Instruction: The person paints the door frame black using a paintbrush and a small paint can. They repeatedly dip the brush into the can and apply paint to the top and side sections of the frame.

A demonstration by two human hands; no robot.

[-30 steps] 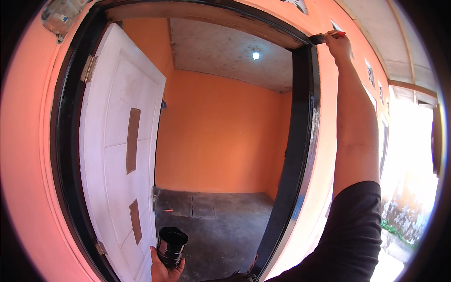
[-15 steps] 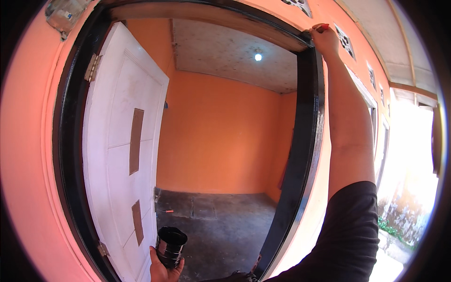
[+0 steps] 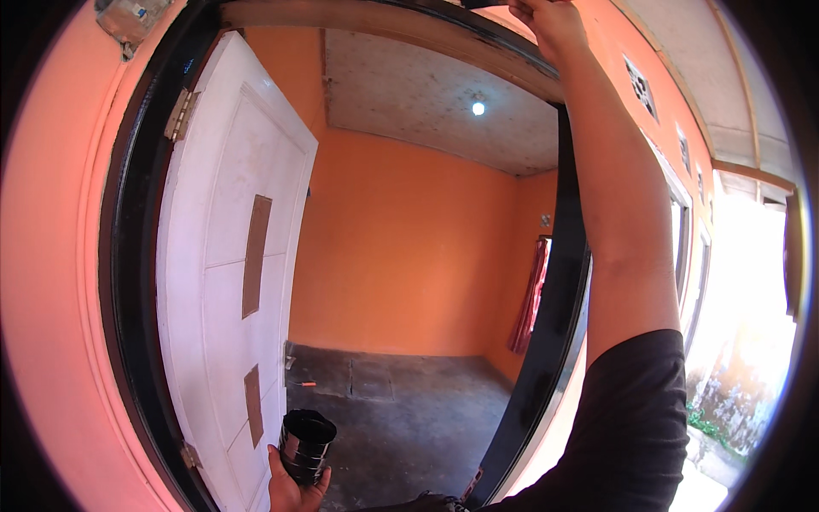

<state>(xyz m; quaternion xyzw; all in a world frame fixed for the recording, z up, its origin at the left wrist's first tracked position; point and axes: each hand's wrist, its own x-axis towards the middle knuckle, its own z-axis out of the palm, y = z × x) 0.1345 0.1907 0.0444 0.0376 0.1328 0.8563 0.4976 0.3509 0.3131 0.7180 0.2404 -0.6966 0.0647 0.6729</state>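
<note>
Low in the view, my left hand [image 3: 294, 491] is wrapped round a paint can [image 3: 304, 450], whose wall and inside look black. The can is tilted slightly with its open top up. My right arm reaches high, and my right hand [image 3: 553, 24] is closed on a paintbrush [image 3: 485, 3] by the top bar of the door frame [image 3: 559, 282]. Only the brush's dark end shows at the picture's upper edge; my fingers hide its handle. The frame's front is glossy black, while the underside of its top bar [image 3: 375, 28] is brown.
A white door [image 3: 226, 282] with brown strips stands swung inward on hinges [image 3: 181, 115] at the left. Behind lie a grey floor [image 3: 409, 418], a small orange-handled item [image 3: 304, 384] and a red curtain [image 3: 529, 299]. An electric meter box [image 3: 132, 21] hangs at upper left.
My right hand has moved left and up from the frame's top right corner along its top bar. The view has shifted a little, showing the curtain more. My left hand still holds the can.
</note>
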